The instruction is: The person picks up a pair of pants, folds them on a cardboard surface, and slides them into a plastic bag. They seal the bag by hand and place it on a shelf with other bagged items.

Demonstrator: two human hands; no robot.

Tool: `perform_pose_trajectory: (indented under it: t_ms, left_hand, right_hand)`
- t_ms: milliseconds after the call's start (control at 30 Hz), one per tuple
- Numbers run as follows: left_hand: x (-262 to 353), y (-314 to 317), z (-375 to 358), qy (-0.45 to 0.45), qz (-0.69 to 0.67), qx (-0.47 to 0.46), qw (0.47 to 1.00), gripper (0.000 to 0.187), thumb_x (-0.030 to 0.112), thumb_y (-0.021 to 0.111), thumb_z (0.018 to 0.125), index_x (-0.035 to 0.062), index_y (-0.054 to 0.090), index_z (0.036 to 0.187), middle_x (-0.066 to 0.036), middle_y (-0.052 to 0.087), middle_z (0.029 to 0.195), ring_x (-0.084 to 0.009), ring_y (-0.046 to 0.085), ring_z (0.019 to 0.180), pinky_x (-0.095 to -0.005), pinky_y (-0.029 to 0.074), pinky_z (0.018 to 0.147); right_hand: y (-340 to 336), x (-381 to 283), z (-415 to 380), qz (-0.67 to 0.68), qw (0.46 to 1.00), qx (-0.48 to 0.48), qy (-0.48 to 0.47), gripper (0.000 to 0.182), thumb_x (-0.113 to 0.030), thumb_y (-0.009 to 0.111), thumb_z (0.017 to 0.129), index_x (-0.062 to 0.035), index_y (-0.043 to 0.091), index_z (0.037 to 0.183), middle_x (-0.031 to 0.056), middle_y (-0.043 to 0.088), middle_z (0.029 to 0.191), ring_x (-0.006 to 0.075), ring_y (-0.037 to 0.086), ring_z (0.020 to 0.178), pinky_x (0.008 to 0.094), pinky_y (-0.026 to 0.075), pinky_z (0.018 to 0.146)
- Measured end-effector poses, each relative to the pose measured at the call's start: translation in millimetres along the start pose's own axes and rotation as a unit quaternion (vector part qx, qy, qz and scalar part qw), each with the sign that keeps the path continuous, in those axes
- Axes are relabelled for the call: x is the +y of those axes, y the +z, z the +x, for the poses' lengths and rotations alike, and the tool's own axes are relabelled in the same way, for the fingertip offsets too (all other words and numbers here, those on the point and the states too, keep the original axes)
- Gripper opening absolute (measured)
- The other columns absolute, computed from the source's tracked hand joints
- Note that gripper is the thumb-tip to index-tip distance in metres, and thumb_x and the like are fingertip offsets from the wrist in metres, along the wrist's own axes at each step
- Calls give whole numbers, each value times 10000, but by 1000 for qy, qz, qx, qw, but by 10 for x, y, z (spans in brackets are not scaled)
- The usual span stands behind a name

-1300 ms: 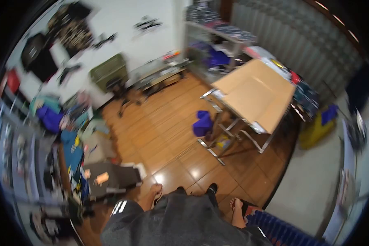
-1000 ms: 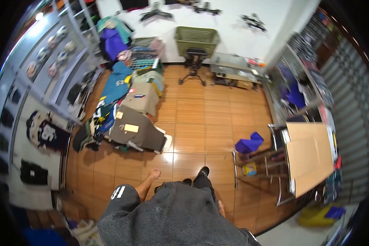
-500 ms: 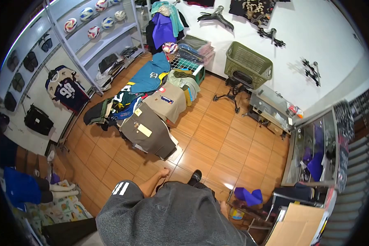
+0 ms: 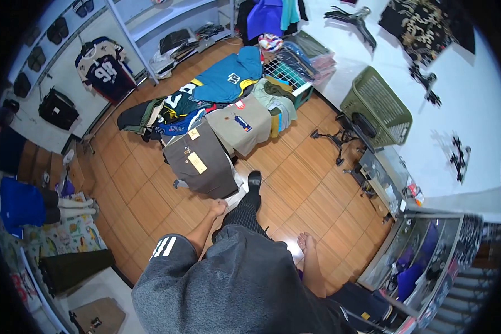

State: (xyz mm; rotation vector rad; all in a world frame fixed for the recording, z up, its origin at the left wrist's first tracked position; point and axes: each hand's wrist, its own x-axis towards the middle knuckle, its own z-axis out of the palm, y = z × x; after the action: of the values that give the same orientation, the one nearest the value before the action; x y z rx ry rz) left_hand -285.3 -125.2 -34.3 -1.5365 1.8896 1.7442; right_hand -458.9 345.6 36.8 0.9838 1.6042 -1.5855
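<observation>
My left hand [image 4: 219,207] hangs low with its fingers curled in, and no object shows in it. Closest to it are brown trousers [image 4: 197,164] with a yellowish paper tag [image 4: 197,162], draped at the near end of a clothes pile. On the other side of my body, my right hand [image 4: 306,241] hangs over the tiled floor, palm partly up and fingers loosely apart, holding nothing. Beside the brown trousers lie beige trousers [image 4: 236,125] with a dark blue label. A teal jersey [image 4: 228,78] covers the far part of the pile.
A green plastic basket [image 4: 376,106] rests on a black wheeled base by the wall. A glass display case [image 4: 423,256] stands at the right. Shelves [image 4: 172,19] line the back left, near a hanging jersey [image 4: 106,72]. Folded cloth items [image 4: 72,220] lie at the lower left.
I have stepped forward, so the clothes pile is nearer my body. My right hand has swung into fuller view. The view has turned, and the purple item at lower right is mostly hidden.
</observation>
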Motion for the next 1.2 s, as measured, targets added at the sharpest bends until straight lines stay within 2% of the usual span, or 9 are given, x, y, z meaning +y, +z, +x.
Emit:
perform_pose_trajectory:
  t_ms: [167, 267, 333, 500, 700, 800, 833, 1033, 1200]
  left_hand:
    - [1089, 38, 957, 58, 17, 72, 996, 272, 221, 699, 878, 65, 781, 1086, -154, 794, 1036, -277, 751, 1027, -378, 569, 932]
    - [1753, -24, 1592, 56, 56, 74, 994, 310, 255, 717, 865, 95, 781, 1122, -164, 785, 1081, -322, 740, 1086, -402, 563, 969]
    - [2174, -108, 2054, 42, 83, 34, 995, 306, 287, 721, 860, 116, 782, 1107, -146, 779, 1123, -332, 737, 1080, -413, 564, 969]
    - [3006, -438, 3069, 24, 84, 70, 994, 367, 305, 734, 832, 98, 769, 1133, -171, 766, 1150, -319, 736, 1089, -404, 566, 945]
    - [3166, -846, 4026, 13, 208, 110, 972, 445, 302, 721, 831, 78, 737, 1216, -163, 756, 1180, -317, 723, 1122, -394, 562, 1011]
    - [3153, -1049, 4263, -36, 226, 78, 970, 553, 314, 709, 815, 83, 701, 1318, -205, 666, 1368, -339, 646, 1263, -412, 506, 1097]
    - [2867, -1023, 4484, -6, 265, 108, 958, 634, 349, 731, 796, 92, 671, 1372, -207, 644, 1402, -350, 626, 1294, -416, 494, 1110]
    - [2776, -1179, 4719, -60, 186, 117, 974, 683, 422, 778, 746, 89, 701, 1337, -217, 667, 1364, -351, 633, 1281, -425, 496, 1101]
    - [2739, -1187, 4796, -45, 245, 153, 956, 703, 447, 819, 720, 88, 721, 1316, -228, 688, 1320, -373, 657, 1241, -437, 516, 1070]
  right_hand:
    - [427, -507, 431, -40, 998, 40, 29, 410, -211, 551, 1025, 7, 548, 1373, 169, 684, 1274, 284, 693, 1055, 400, 585, 799]
    - [444, -669, 709, -39, 996, 69, 45, 405, -214, 575, 1020, 12, 555, 1356, 152, 690, 1272, 289, 697, 1090, 375, 582, 772]
    - [638, -964, 674, -39, 991, 91, 86, 382, -184, 584, 1010, 19, 565, 1333, 166, 709, 1218, 309, 722, 1037, 384, 588, 753]
    - [1411, -1759, 610, -136, 983, 82, 87, 368, -212, 601, 1022, 8, 590, 1317, 170, 719, 1123, 279, 733, 884, 380, 595, 659]
    - [2496, -2798, 397, -278, 960, 29, 9, 359, -235, 609, 1045, 6, 612, 1310, 156, 742, 1082, 243, 751, 876, 334, 588, 629]
    - [2820, -3172, 390, -307, 951, 11, -13, 346, -219, 604, 1050, 8, 611, 1311, 160, 744, 1096, 233, 752, 866, 318, 583, 618]
    - [2897, -3269, 385, -314, 949, 7, -22, 328, -206, 604, 1052, 2, 615, 1305, 157, 745, 1089, 228, 752, 861, 314, 580, 615]
    - [3189, -3647, 461, -353, 935, 33, 20, 310, -214, 635, 1035, -15, 634, 1273, 138, 749, 1059, 221, 751, 851, 309, 581, 601]
    - [3289, -3810, 550, -397, 917, 21, 29, 328, -245, 615, 1047, -24, 624, 1288, 139, 740, 1099, 224, 745, 895, 323, 588, 642]
